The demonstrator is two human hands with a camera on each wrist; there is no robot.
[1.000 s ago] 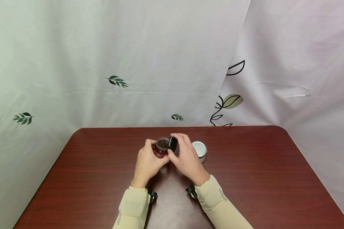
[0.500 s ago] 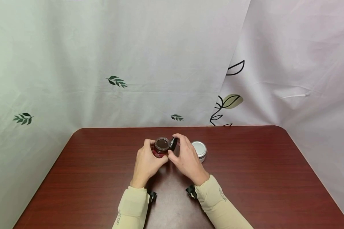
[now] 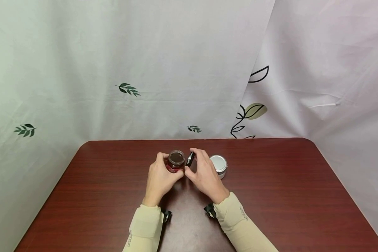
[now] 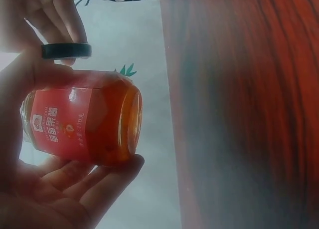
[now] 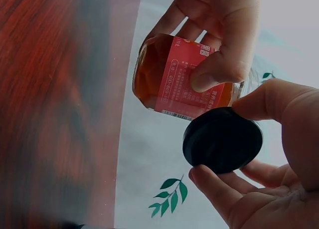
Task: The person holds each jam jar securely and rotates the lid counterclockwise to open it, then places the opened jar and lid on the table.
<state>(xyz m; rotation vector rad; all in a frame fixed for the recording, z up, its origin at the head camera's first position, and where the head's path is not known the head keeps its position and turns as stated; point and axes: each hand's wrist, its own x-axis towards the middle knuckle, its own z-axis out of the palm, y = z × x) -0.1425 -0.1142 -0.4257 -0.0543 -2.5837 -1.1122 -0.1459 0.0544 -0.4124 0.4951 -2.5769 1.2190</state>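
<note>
Holding a clear, faceted glass jar (image 3: 174,166) with a red label, the left hand (image 3: 161,178) appears in the head view over the reddish-brown wooden table (image 3: 277,196); the jar's long axis stands near upright, uncovered mouth upward; just right of that mouth, apart from it, the right hand (image 3: 206,176) pinches a round black lid (image 3: 190,159), turned nearly on edge; beside that hand stands a round silver tin (image 3: 219,164); the left wrist view shows a wide grip, thumb and fingers on opposite sides of the jar; the right wrist view shows the lid's rim between thumb and fingertips.
</note>
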